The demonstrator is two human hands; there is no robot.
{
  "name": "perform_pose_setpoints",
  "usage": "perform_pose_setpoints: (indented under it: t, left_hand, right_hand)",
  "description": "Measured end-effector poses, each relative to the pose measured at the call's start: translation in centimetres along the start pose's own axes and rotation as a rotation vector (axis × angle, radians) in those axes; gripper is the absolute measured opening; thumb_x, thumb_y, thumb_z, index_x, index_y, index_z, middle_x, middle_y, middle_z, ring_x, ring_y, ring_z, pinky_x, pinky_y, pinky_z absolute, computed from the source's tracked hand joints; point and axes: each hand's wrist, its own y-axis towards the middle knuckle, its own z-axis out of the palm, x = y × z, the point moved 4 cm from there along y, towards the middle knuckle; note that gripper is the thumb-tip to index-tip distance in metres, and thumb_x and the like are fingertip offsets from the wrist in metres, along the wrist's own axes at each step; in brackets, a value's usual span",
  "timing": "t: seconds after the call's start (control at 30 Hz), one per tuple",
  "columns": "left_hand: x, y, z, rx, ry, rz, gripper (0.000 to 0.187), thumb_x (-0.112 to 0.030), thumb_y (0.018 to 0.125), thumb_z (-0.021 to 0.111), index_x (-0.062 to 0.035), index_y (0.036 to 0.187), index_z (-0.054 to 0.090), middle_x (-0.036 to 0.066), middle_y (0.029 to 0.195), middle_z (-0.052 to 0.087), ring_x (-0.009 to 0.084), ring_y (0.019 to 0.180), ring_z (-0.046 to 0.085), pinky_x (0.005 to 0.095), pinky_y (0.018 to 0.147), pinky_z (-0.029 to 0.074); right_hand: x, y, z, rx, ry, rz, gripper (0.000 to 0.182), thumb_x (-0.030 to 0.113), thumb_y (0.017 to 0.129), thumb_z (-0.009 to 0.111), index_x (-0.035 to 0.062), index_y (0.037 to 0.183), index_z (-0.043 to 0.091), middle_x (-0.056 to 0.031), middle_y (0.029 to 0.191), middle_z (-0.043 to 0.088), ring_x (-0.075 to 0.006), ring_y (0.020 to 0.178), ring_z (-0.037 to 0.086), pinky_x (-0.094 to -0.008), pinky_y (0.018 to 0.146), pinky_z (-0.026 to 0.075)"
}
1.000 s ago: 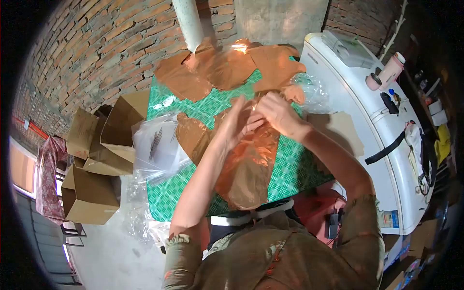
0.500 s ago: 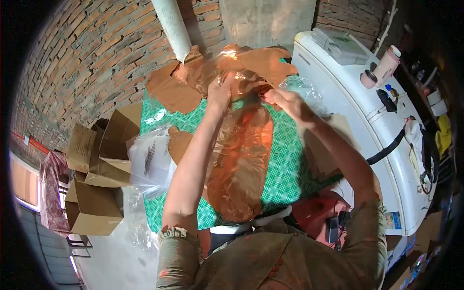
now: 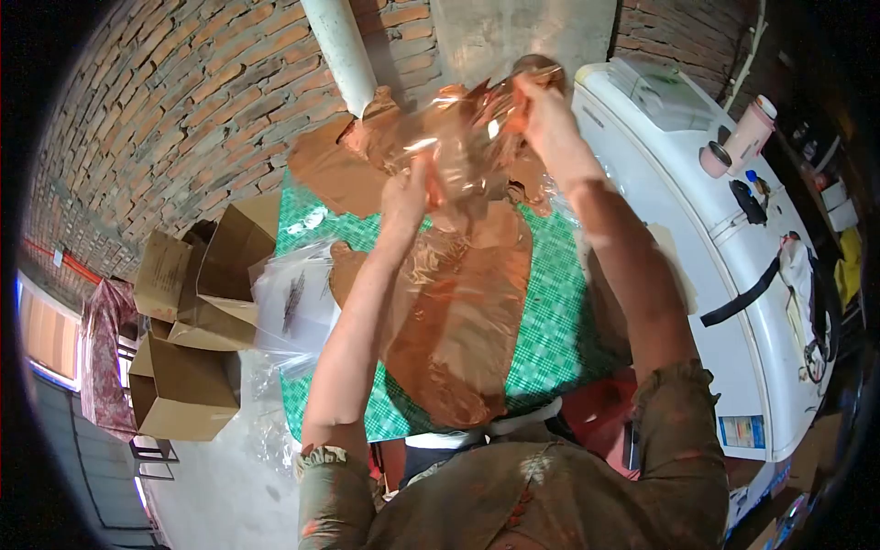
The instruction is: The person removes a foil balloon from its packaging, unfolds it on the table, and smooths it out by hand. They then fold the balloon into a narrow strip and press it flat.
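A brown item in clear, shiny plastic (image 3: 467, 147) is held up between my two hands above the far part of a green checked tabletop (image 3: 559, 302). My left hand (image 3: 408, 192) is closed on its lower left side. Higher and to the right, my right hand (image 3: 543, 108) pinches its upper right part, slightly blurred. Below the hands, a long brown piece under clear plastic (image 3: 458, 321) lies down the middle of the table. Another flat brown piece (image 3: 335, 170) lies at the far left of the table.
Open cardboard boxes (image 3: 197, 385) stand left of the table. A stack of clear plastic bags (image 3: 295, 298) lies on the table's left edge. To the right is a white appliance (image 3: 678, 192) bearing a pink bottle (image 3: 752, 128). Behind are a brick wall (image 3: 211, 92) and a white pipe (image 3: 339, 55).
My right hand has moved up and away, lifting and stretching the plastic-wrapped brown item. My left hand has shifted slightly down and left. The view has shifted slightly.
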Motion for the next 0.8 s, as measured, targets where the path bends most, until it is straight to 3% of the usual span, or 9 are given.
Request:
perform_pose_setpoints:
  t: [0.07,0.17,0.27,0.3,0.47,0.53,0.6,0.7,0.8]
  left_hand:
    - [3.7,1.4,-3.9,-0.096,-0.059,-0.073,0.056,-0.047,0.106,0.055,-0.0011,0.078,0.072,0.005,0.062,0.064,0.0128,0.057,0.059,0.0307,0.057,0.047]
    - [5.8,-0.5,-10.3,-0.217,-0.242,-0.063,0.042,-0.039,0.107,0.055,-0.0006,0.108,0.071,0.007,0.086,0.072,0.0153,0.07,0.067,0.0291,0.063,0.052]
    - [9.2,-0.9,-21.0,-0.453,0.056,-0.05,0.039,-0.035,0.107,0.053,-0.0019,0.103,0.074,0.006,0.092,0.07,0.0102,0.069,0.062,0.0271,0.058,0.049]
    - [2.1,-4.9,-19.5,-0.429,0.085,0.063,0.037,-0.032,0.107,0.052,-0.0021,0.105,0.073,0.007,0.089,0.069,0.0082,0.069,0.061,0.0239,0.057,0.047]
    - [-0.9,-9.5,-34.4,-0.625,-0.281,0.118,0.031,-0.042,0.106,0.057,-0.0124,0.108,0.066,-0.006,0.067,0.052,0.0043,0.046,0.042,0.022,0.036,0.031]
    - [-2.9,-11.8,-39.5,-0.753,-0.141,0.199,0.02,-0.038,0.107,0.057,-0.0203,0.108,0.065,-0.012,0.072,0.052,0.002,0.044,0.039,0.0212,0.034,0.029]
    - [-2.5,-14.0,-44.5,-0.709,-0.189,0.343,0.03,-0.036,0.108,0.055,-0.0161,0.129,0.062,-0.002,0.099,0.064,0.0058,0.073,0.06,0.0211,0.056,0.049]
    - [-1.2,-16.7,-47.0,-0.826,0.457,0.417,0.044,-0.035,0.108,0.055,-0.0109,0.144,0.054,0.005,0.125,0.064,0.0124,0.108,0.063,0.0277,0.083,0.055]
    - [-2.1,-16.6,-43.5,-0.784,0.151,0.251,0.048,-0.034,0.109,0.053,-0.0073,0.148,0.051,0.008,0.138,0.06,0.0189,0.123,0.06,0.0334,0.094,0.054]
  right_hand:
    - [0.9,3.3,-0.9,-0.028,0.04,-0.041,0.014,0.016,0.099,0.07,0.0089,0.111,0.067,-0.0056,0.104,0.071,-0.0212,0.093,0.069,-0.0412,0.082,0.057]
    - [1.9,6.4,-2.3,0.066,0.001,-0.017,0.017,0.021,0.1,0.07,0.0091,0.112,0.066,-0.0065,0.104,0.071,-0.0228,0.094,0.069,-0.0432,0.084,0.058]
    - [1.6,11.1,-2.4,0.15,0.033,-0.07,0.02,0.023,0.1,0.069,0.0102,0.115,0.065,-0.0061,0.108,0.071,-0.0234,0.095,0.069,-0.0446,0.088,0.057]
    - [1.4,12.5,-2.6,0.165,0.072,-0.104,0.021,0.023,0.1,0.069,0.0108,0.116,0.064,-0.0057,0.11,0.07,-0.0235,0.095,0.069,-0.0449,0.09,0.057]
    - [4.0,13.6,-1.8,-0.151,0.1,-0.217,0.019,0.023,0.109,0.052,0.0059,0.115,0.059,-0.0079,0.114,0.067,-0.0238,0.099,0.066,-0.0441,0.089,0.056]
    - [3.3,17.6,-3.6,0.01,0.276,-0.145,0.017,0.019,0.107,0.056,0.0078,0.119,0.058,-0.0091,0.12,0.066,-0.0271,0.111,0.063,-0.0535,0.098,0.051]
    - [2.1,18.1,-4.7,0.015,0.204,-0.238,0.014,0.015,0.106,0.056,0.0079,0.118,0.059,-0.0089,0.119,0.066,-0.0265,0.109,0.062,-0.0486,0.096,0.051]
    - [-5.2,22.5,-11.7,-0.025,-0.106,-0.291,0.01,0.011,0.101,0.06,0.0059,0.109,0.062,-0.0091,0.106,0.068,-0.0207,0.091,0.063,-0.0359,0.081,0.054]
    - [-12.6,23.1,-15.8,-0.027,-0.122,-0.088,0.017,0.014,0.096,0.065,0.004,0.109,0.067,-0.0078,0.101,0.07,-0.0201,0.085,0.065,-0.0333,0.074,0.054]
